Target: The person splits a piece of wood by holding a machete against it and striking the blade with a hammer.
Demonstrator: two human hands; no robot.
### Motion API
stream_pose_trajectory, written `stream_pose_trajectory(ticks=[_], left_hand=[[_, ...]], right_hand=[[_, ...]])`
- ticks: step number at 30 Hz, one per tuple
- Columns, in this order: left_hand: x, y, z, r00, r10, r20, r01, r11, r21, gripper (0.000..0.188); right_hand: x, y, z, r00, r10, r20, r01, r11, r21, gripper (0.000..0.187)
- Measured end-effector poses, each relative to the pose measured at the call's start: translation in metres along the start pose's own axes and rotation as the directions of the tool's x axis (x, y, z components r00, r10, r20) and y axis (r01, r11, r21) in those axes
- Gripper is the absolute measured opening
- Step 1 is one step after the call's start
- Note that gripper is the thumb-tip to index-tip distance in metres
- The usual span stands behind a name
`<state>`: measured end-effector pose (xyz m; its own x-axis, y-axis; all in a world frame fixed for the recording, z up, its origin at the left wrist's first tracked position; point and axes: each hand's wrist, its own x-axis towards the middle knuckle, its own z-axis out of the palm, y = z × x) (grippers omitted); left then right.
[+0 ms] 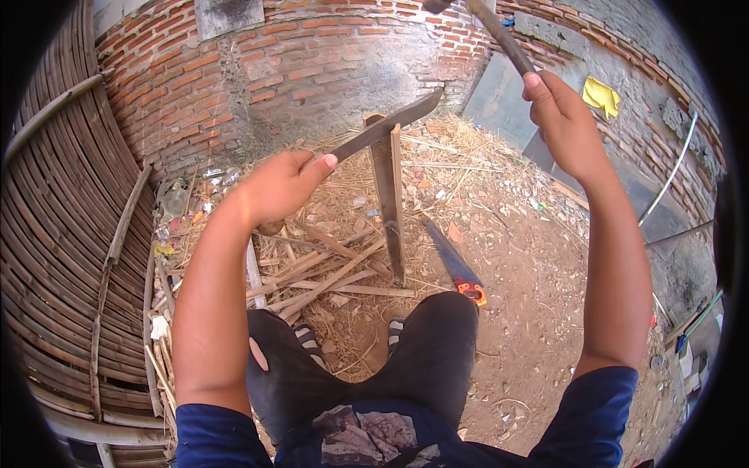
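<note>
Right grip (566,117) clenches a hammer (505,37) (head partly cropped), left grip (282,186) a machete (402,116)

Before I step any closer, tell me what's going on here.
A person is working with both hands: the left hand grips a long dark blade laid across the top of an upright split piece of bamboo or wood. The right hand holds a hammer-like tool up, apart from the blade. Loose strips lie heaped on the ground, and a saw lies to the right of the upright piece.
</note>
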<state>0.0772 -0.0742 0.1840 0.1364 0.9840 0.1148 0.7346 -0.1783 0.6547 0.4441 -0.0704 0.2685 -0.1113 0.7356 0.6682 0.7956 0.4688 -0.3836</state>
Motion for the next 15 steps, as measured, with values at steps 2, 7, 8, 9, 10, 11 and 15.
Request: stream_pose_trajectory(ticks=[2, 7, 8, 9, 10, 11, 15], left_hand=[[0.0, -0.001, 0.001, 1.0, 0.01, 0.0, -0.01, 1.0, -0.002, 0.054], [0.001, -0.001, 0.004, 1.0, 0.004, -0.008, -0.004, 1.0, 0.024, 0.054], [0.002, -0.003, 0.004, 0.999, 0.039, -0.017, -0.039, 0.999, 0.029, 0.054], [0.004, -0.006, 0.006, 0.997, 0.074, -0.026, -0.073, 0.997, 0.035, 0.054], [0.003, -0.005, 0.009, 0.994, 0.107, -0.028, -0.106, 0.994, 0.038, 0.054], [0.002, -0.004, 0.009, 0.997, 0.075, -0.021, -0.074, 0.997, 0.025, 0.054], [-0.002, 0.003, 0.011, 1.0, 0.003, -0.003, -0.003, 1.0, -0.003, 0.053]], right_hand=[[-0.004, -0.005, 0.009, 1.0, 0.025, -0.001, -0.025, 1.0, 0.005, 0.053], [-0.016, 0.012, 0.038, 0.954, -0.009, 0.299, 0.105, 0.946, -0.307, 0.052], [-0.01, 0.008, 0.026, 0.944, 0.003, 0.329, 0.101, 0.948, -0.301, 0.053], [-0.007, 0.004, 0.016, 0.954, -0.014, 0.299, 0.097, 0.96, -0.264, 0.053], [-0.006, 0.005, 0.009, 0.962, -0.024, 0.271, 0.089, 0.969, -0.229, 0.054], [-0.006, 0.003, 0.003, 0.97, -0.034, 0.243, 0.082, 0.978, -0.193, 0.054], [-0.007, 0.006, 0.011, 0.997, 0.072, -0.027, -0.068, 0.988, 0.138, 0.055]])
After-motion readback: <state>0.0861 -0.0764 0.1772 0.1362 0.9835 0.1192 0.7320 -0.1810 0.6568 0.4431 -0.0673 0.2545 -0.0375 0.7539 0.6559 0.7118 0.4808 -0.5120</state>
